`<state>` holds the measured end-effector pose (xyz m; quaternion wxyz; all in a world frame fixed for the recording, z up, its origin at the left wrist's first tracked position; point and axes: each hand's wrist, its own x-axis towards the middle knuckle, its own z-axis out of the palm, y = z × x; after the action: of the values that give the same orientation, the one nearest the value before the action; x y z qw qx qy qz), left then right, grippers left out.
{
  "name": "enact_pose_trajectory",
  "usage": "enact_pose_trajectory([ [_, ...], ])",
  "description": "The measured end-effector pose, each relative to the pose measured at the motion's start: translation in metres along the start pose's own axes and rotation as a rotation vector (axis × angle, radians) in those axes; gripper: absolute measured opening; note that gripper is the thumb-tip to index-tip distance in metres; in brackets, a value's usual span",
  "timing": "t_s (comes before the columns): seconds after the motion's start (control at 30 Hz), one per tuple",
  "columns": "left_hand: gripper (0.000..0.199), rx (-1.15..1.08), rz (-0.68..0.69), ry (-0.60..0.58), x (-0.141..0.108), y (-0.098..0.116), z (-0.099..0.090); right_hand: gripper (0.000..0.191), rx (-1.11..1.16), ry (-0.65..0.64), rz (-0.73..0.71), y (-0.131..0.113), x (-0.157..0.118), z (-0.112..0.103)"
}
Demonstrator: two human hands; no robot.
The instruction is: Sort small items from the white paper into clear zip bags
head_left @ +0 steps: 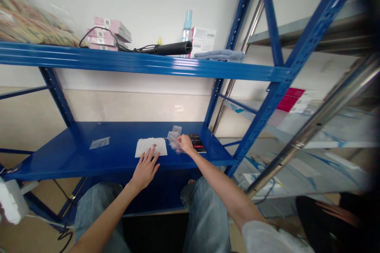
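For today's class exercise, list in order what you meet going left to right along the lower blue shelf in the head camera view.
Flat clear plastic packet → white sheet of paper → crumpled clear plastic bag → right hand → black and red rectangular item

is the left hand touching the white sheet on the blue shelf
Touching: the head view shows the left hand with its fingertips pressed on the lower part of the white sheet.
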<state>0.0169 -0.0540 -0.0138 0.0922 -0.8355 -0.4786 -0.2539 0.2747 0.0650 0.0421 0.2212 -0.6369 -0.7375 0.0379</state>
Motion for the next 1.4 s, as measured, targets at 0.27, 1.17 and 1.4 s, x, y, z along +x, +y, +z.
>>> enact_pose_trajectory([
  [0.27, 0.046, -0.325, -0.008, -0.007, -0.051, 0.034, -0.045, 0.037, 0.269, 0.277, -0.001, -0.027, -0.017, -0.021],
  [1.17, 0.04, -1.41, -0.544, -0.207, -0.124, 0.054, -0.025, 0.017, 0.758, 0.036, -0.073, -0.099, -0.262, 0.041],
  [1.4, 0.04, -1.48, -0.496, -0.309, -0.129, 0.063, -0.031, 0.029, 1.056, -0.244, -0.018, -0.102, -0.267, 0.054],
])
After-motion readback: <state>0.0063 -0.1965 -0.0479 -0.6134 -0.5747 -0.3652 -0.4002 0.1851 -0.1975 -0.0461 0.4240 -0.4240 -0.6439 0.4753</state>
